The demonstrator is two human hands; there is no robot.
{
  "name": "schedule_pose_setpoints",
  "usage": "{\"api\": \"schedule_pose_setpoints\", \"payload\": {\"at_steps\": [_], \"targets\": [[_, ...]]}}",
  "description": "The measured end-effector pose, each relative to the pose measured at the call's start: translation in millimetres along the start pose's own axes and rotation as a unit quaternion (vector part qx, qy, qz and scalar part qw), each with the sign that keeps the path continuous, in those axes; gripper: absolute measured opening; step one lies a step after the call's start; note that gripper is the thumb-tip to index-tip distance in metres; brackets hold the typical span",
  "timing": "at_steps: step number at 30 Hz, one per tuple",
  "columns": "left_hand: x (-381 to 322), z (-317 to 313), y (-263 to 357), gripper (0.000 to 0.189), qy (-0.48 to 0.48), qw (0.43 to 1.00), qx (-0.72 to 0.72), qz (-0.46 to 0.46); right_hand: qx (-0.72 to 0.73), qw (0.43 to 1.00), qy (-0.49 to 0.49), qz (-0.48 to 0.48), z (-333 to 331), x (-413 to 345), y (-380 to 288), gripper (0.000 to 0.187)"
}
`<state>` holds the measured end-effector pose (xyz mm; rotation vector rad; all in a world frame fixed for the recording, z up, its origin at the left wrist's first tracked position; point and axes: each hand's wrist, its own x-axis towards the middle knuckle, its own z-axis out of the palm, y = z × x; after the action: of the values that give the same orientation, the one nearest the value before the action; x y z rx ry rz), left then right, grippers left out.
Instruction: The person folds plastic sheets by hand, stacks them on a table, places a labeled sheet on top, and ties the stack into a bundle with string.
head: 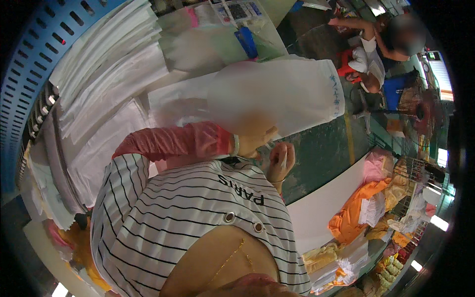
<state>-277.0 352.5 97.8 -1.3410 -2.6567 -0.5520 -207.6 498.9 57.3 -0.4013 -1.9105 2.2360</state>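
Observation:
My left hand (256, 139) is in front of my chest, below a red-pink sleeve (170, 143) and a pale wristband (235, 144). Part of it is blurred. My right hand (282, 159) is beside it with the fingers curled inward. Something thin and pale shows between the two hands, too small to name. Beyond them, a long white sheet or bag (304, 96) bearing blue handwriting lies on the table, its far end over the edge. To the left are stacks of white sheet material (111, 74), with more folded layers (107, 148) nearer me.
A blue slotted plastic crate (48, 55) rises at the far left. On the table's far part lie a blue plastic object (246, 42) and a clear tray (237, 11). Orange fabric (352, 211) is heaped on a white surface (326, 215) at right. A co-worker (371, 63) sits beyond.

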Motion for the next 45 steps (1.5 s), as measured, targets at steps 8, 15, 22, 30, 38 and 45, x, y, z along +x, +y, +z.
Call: {"api": "schedule_pose_setpoints", "payload": {"at_steps": [8, 15, 22, 30, 38, 45], "targets": [[26, -11, -6, 0.014, 0.005, 0.973, -0.175, -0.151, -0.147, 0.986, 0.062, -0.054, -22, 13, 2, 0.035], [16, 5, -58, 0.017, -0.039, 0.888, -0.41, -0.207, -0.415, 0.856, 0.147, -0.272, -34, 56, -7, 0.024], [16, 5, -39, 0.029, 0.038, 0.754, -0.624, -0.203, -0.62, 0.772, 0.039, -0.136, -44, 142, -50, 0.033], [18, 35, -32, 0.016, 0.077, 0.971, -0.227, 0.021, -0.698, 0.701, -0.149, 0.006, -86, 317, -23, 0.034], [20, 32, -9, 0.068, -0.069, 0.995, -0.034, 0.068, -0.518, 0.687, -0.456, 0.226, -1, 393, -52, 0.033], [14, 40, -21, 0.051, 0.033, 0.991, -0.096, 0.084, -0.334, 0.785, -0.521, -0.034, 144, 336, -70, 0.036]]}}
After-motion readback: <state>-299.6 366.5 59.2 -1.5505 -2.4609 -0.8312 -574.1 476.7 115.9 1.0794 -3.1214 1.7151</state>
